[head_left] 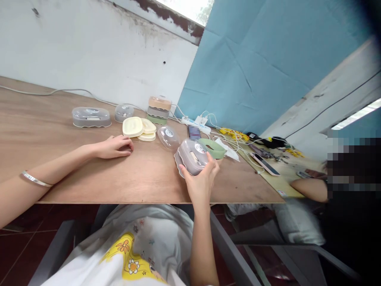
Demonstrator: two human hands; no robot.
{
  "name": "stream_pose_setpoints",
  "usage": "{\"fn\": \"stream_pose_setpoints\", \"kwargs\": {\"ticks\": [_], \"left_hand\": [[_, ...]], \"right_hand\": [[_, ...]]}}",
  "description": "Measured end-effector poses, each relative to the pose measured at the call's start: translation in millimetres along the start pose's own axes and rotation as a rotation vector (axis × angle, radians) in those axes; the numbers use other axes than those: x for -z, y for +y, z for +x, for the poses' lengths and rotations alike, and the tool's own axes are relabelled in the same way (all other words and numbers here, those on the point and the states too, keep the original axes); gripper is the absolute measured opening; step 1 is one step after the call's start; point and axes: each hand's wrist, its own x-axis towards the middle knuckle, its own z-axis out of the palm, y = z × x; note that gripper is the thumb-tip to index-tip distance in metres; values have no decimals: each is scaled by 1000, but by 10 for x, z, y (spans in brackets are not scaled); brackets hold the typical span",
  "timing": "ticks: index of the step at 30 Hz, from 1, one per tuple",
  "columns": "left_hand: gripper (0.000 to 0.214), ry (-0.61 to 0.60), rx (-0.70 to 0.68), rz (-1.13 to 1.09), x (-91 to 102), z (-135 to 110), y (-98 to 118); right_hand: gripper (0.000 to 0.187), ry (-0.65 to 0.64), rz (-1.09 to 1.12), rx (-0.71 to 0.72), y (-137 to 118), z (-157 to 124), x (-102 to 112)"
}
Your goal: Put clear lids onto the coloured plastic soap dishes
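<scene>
My right hand [200, 180] grips a grey soap box [192, 155] with a clear lid and a scalloped rim, tilted above the wooden table. Lying loosely on the tabletop, my left hand [114, 147] holds nothing, its fingers slightly bent and apart. Several cream oval trays [132, 127] lie stacked and overlapping just beyond its fingertips. A loose clear lid [168, 137] rests between the trays and the held box. Partly hidden behind the held box is a green soap box base [216, 148].
Grey lidded boxes [91, 117] stand at the back left, beside a stack of coloured boxes [159, 109] near the wall. A power strip [196, 124] with trailing cables, a white tissue [228, 150] and a phone [265, 164] lie to the right. Another person's arm [310, 188] rests at the adjoining table.
</scene>
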Motion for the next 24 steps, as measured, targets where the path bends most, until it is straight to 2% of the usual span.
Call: {"fn": "stream_pose_setpoints", "kwargs": {"ticks": [3,5,14,18,24], "left_hand": [[36,1,-3,-7,-3,3,-2],[35,1,-5,-10,-6,5,-5],[36,-2,-11,1,-7,5,-17],[36,-3,-8,2,-3,-2,-9],[34,0,-17,-8,-5,1,-14]], "right_hand": [[103,1,33,42,46,-43,-26],[106,7,33,79,81,-63,-51],[93,-93,-11,111,149,1,-84],[91,-86,-15,142,166,21,-99],[92,-32,-34,87,133,-25,-105]]}}
